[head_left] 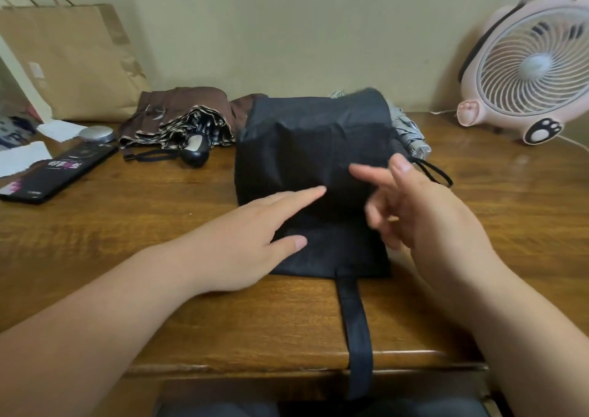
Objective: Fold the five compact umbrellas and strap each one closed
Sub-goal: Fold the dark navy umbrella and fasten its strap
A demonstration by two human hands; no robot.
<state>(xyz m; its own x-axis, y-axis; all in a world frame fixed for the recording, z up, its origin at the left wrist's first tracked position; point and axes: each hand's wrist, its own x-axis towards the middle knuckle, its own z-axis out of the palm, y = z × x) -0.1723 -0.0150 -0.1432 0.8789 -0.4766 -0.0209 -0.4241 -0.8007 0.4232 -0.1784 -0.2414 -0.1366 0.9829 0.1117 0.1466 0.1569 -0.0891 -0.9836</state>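
Broadly, a wooden table (510, 225) under everything, with a brown paper bag (73, 63) leaning at the back left and a pink fan (529, 66) at the back right. Mid-table, nearest the body: black umbrella (312, 142), collapsed but loose, canopy lying in a wide rumpled slab, not rolled. Left of it and further back, brown umbrella (181, 114) with pale-edged folds, likewise collapsed, slack and unstrapped, rounded handle (196, 150) pointing forward. Behind the black one's right side, partly hidden, a grey patterned umbrella (408, 130); strapped or not, cannot tell.

Only three of the five umbrellas in sight and none visibly strapped, so judged early in the job: rolling and fastening left for the black one, then the rest.

Left hand (251, 235) laid on the near left of the black canopy, fingers straight and released, forefinger stretched across the cloth, gripping nothing. Right hand (430, 222) over the canopy's right side, blurred, fingers loosely spread and part-curled, nothing seen between them; touching the cloth or just above it, cannot tell. Closing strap (357, 330) trailing unfastened from the black umbrella's near edge, along the table and off over its front lip. Thin black wrist loop (436, 171) just beyond the right hand.

At far left, a flat black case (60, 174) with pink and white printing, too small and skewed to read. No legible writing on bag or fan.
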